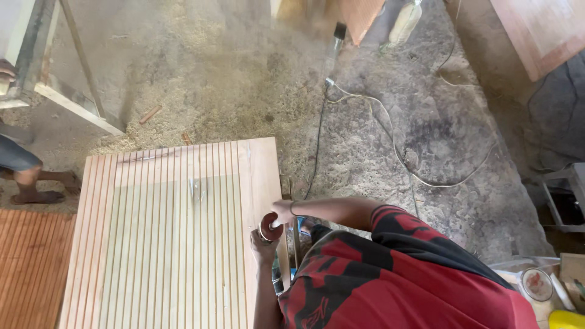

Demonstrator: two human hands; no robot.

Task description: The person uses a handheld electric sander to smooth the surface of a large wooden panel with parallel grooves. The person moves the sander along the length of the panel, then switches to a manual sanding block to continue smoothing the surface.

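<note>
While two hands (271, 228) grip one disc (269, 226), one panel (170, 231) lies beneath

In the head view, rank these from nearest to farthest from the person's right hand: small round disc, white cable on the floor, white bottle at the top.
1. Small round disc, touching the right hand.
2. White cable, on the floor to the upper right.
3. White bottle, at the top edge.

Ribbed door panel (164, 244) surface open left of both hands. Floor to the right obstructed by cables (390, 140); a bystander's foot (36, 196) stands at far left.
</note>
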